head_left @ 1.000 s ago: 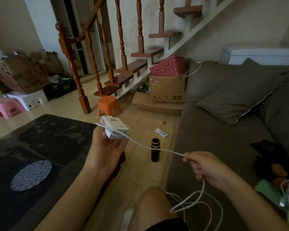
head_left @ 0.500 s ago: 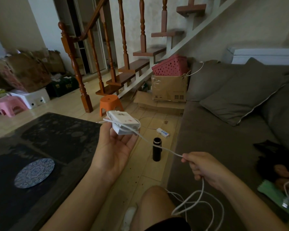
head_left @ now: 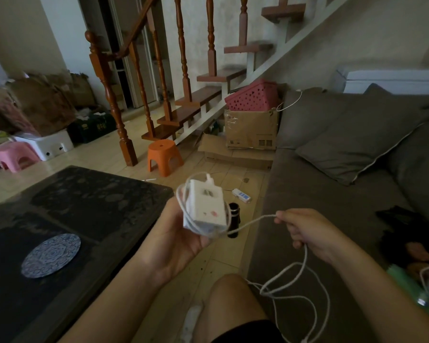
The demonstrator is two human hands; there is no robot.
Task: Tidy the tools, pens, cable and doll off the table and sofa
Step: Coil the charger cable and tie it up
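Head view, person seated on the sofa (head_left: 307, 194). The left hand (head_left: 181, 241), palm up and fingers curled, grips a white socket block (head_left: 206, 206) above the gap between worktop (head_left: 84, 201) and sofa. Several turns of the white cable (head_left: 254, 222) lie wound around the block. From the block's lower end the cable runs taut to the right hand (head_left: 305, 231), which pinches it between thumb and forefinger, the other fingers curled over it. Below that hand the slack hangs in loose loops over the knee (head_left: 233, 300) and the sofa's front edge.

A round patterned mat (head_left: 51, 254) lies on the dark worktop. At the far right of the sofa seat lies a dark-haired doll (head_left: 416, 253), partly out of frame. A grey cushion (head_left: 357, 142) leans against the backrest. On the floor a black bottle (head_left: 233, 219) stands upright just behind the block, with a second strip (head_left: 242, 195) near it. An orange stool (head_left: 164, 155) sits by the stair post.
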